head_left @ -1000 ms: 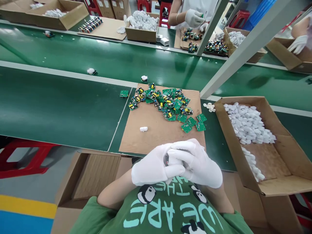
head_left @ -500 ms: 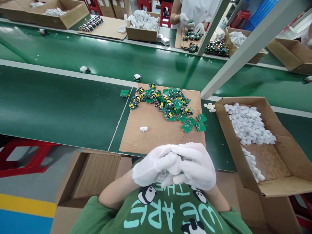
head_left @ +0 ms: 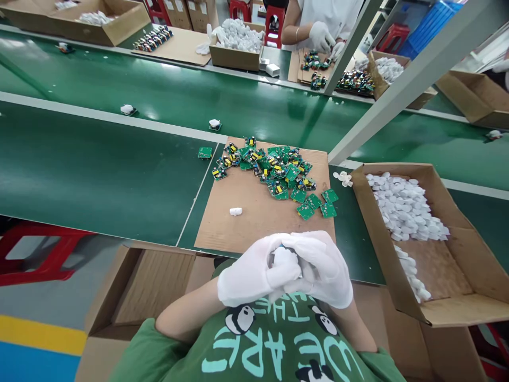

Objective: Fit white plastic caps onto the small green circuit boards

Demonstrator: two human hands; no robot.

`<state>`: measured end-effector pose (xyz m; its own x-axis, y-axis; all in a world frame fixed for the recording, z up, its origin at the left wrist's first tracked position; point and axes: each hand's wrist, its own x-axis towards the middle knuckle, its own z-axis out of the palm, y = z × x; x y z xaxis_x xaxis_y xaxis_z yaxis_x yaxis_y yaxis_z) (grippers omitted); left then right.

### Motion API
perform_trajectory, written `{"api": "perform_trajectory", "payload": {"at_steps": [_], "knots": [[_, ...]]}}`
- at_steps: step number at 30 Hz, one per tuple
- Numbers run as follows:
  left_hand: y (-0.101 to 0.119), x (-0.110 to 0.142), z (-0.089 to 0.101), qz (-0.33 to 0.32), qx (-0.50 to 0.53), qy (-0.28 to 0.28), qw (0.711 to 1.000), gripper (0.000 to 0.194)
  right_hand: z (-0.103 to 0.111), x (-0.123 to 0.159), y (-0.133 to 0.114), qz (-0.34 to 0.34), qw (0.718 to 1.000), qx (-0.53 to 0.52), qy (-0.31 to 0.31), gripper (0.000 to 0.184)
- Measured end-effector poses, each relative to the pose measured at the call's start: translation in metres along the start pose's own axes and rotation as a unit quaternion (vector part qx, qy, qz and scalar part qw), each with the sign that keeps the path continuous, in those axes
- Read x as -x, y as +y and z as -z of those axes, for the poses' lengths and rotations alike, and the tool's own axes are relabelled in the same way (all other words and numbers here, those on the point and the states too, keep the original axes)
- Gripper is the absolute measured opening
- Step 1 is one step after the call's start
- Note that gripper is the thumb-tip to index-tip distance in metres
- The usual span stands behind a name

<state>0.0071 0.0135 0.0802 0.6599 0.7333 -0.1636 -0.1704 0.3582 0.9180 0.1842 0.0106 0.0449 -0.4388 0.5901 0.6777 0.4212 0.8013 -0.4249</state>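
Both my hands wear white gloves and meet in front of my chest, just off the near table edge. My left hand (head_left: 254,270) and my right hand (head_left: 324,270) are closed together around a small white piece. A dark, bluish bit shows beside it between the fingers; the glove fingers hide most of what is held. Beyond my hands, a cardboard sheet (head_left: 254,231) bears a white cylindrical roll (head_left: 236,211) and a heap of small green circuit boards (head_left: 278,170) with yellow and black parts. Several boards lie face down at the heap's right edge.
At right stands an open cardboard box (head_left: 457,265) of white discs (head_left: 409,207). A slanted metal post (head_left: 369,116) rises behind the sheet. The green conveyor belt (head_left: 167,95) carries boards topped with white. Across it, a co-worker's gloved hand (head_left: 321,37) handles parts.
My fingers have shifted around the held piece, and a round white face that showed between them is now covered. White-topped boards on the belt have moved left. The co-worker's hands have moved.
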Motion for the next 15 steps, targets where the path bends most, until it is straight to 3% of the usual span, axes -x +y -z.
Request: {"api": "perform_trajectory", "payload": {"at_steps": [3, 6, 9, 12, 15], "knots": [[0.004, 0.000, 0.000, -0.022, -0.048, 0.017, 0.998, 0.009, 0.004, -0.007, 0.001, 0.015, 1.000, -0.011, -0.023, 0.048], [0.006, -0.001, 0.003, -0.003, -0.073, 0.025, 0.997, 0.012, 0.006, -0.013, 0.001, 0.019, 0.998, -0.043, -0.035, 0.043], [0.007, 0.000, 0.007, 0.035, -0.035, -0.035, 0.998, 0.021, 0.008, -0.017, 0.000, -0.027, 0.997, -0.070, -0.030, 0.032], [0.005, 0.002, 0.010, 0.063, 0.012, -0.038, 0.997, 0.018, 0.010, -0.018, 0.002, -0.039, 0.992, -0.109, -0.054, 0.039], [0.003, 0.003, 0.013, 0.048, 0.036, -0.050, 0.997, 0.015, 0.010, -0.019, 0.005, -0.037, 0.988, -0.133, -0.067, 0.040]]}}
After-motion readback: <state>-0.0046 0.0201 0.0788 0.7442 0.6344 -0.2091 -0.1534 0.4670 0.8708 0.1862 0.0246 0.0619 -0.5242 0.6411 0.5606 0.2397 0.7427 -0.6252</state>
